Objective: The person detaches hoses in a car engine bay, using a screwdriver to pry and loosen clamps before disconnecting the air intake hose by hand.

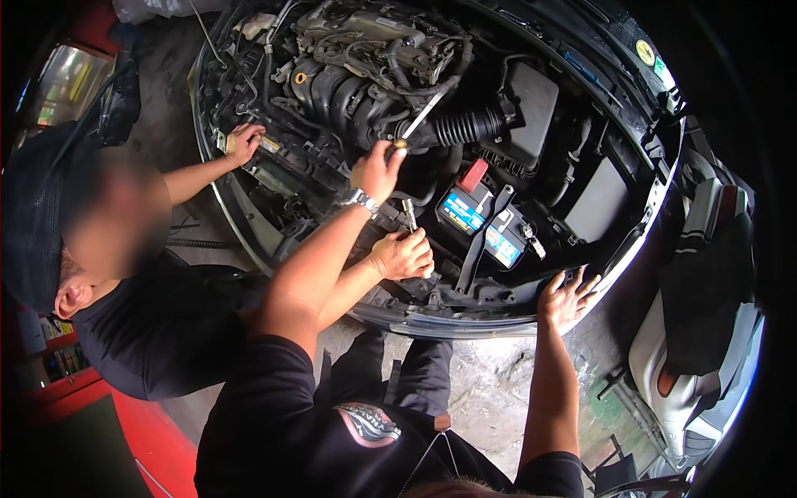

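My left hand (378, 174), with a metal-banded watch on its wrist, is closed round a long-shafted screwdriver (422, 116). Its handle is mostly hidden in my fist, and the bright shaft points up and right over the engine (349, 91). My right hand (568, 297) lies with spread fingers on the front edge of the car's engine bay, right of the battery (481, 220). Just below my left hand, a co-worker's hand (403, 256) grips a metal socket tool (408, 214). The co-worker's other hand (244, 144) rests on the bay's front edge at left.
A co-worker in a dark cap (37, 207) leans in from the left, one arm passing under mine. A black bracket (486, 236) crosses the battery. A ribbed air hose (469, 126) leads to a black box (531, 104). A red cabinet (149, 432) stands lower left.
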### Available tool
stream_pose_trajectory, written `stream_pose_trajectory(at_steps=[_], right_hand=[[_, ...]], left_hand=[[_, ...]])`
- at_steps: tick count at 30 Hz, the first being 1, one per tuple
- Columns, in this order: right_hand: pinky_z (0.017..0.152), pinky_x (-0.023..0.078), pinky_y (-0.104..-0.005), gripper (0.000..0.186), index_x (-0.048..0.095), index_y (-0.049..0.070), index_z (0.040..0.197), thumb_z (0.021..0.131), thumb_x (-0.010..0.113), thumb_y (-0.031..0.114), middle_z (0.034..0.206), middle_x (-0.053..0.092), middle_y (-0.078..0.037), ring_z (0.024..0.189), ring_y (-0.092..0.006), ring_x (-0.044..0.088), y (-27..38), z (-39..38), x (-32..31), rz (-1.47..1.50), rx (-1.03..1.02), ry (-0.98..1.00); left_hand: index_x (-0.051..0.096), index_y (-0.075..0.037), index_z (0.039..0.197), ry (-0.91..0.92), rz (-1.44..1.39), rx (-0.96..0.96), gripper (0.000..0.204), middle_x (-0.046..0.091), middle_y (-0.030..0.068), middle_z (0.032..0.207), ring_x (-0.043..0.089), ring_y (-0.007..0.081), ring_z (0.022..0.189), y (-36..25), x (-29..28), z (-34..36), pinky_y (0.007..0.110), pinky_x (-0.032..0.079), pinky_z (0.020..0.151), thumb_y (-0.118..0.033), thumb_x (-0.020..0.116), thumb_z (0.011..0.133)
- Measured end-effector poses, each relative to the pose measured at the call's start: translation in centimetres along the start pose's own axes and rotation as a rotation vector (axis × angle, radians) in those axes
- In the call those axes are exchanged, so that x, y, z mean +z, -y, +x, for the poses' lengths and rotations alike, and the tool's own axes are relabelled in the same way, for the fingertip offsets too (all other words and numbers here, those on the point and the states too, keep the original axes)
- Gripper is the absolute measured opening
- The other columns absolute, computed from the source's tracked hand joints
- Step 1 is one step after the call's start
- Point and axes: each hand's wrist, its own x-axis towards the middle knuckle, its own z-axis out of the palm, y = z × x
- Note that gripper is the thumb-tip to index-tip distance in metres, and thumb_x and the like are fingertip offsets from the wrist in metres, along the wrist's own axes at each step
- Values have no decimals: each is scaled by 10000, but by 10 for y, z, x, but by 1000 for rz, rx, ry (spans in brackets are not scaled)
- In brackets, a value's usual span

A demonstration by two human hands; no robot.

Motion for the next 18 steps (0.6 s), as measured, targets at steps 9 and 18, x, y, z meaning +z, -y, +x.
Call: stream_pose_trajectory(at_steps=[9,18], right_hand=[[1238,181,-577,664,381,303,1602,990,517,520,1742,137,-63,1580,-411,115,-7,0,4,-85,-26,-12],[1235,189,-579,668,370,310,1605,989,519,519,1743,126,-65,1575,-420,133,-5,1,-5,-79,32,64]], left_hand=[[652,-114,1237,-322,-44,50,378,723,183,1120,675,411,1021,85,4,23,509,531,888,-313,731,926],[622,-186,1290,-185,217,-5,409,727,170,1090,683,401,999,90,-3,8,529,501,902,-450,631,978]])
